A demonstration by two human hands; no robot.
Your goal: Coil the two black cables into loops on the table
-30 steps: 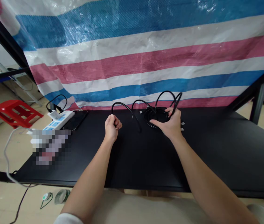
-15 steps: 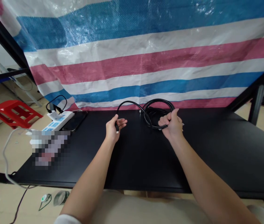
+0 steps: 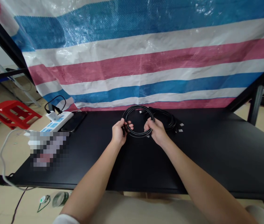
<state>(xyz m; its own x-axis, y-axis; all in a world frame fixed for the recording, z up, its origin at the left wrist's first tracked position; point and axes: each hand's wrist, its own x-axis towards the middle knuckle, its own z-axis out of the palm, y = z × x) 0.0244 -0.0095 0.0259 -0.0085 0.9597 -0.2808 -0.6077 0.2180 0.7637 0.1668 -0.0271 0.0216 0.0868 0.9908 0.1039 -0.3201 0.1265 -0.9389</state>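
A black cable (image 3: pixel 138 135) is wound into a round coil and held up over the black table (image 3: pixel 146 168). My left hand (image 3: pixel 120 132) grips the coil's left side, thumb on top, with a bit of cable end showing in the palm. On the right side of the same coil, my right hand (image 3: pixel 154 129) is closed round the loops. Behind my right hand lies a bundle of other black cables (image 3: pixel 170 119) on the table, with small white tags or plug ends at its edges. The right hand partly hides that bundle.
To the left lie a white power strip (image 3: pixel 57 121) with plugs in it, a dark phone (image 3: pixel 73 121) and a blurred-out item (image 3: pixel 50 149). A red stool (image 3: pixel 15 113) stands on the floor beyond. A striped tarp (image 3: pixel 132 62) hangs behind the table.
My right hand has moved left with the cable, bringing it to my left hand. The loose stretch between the hands is now part of one coil, and the bundle behind shows more.
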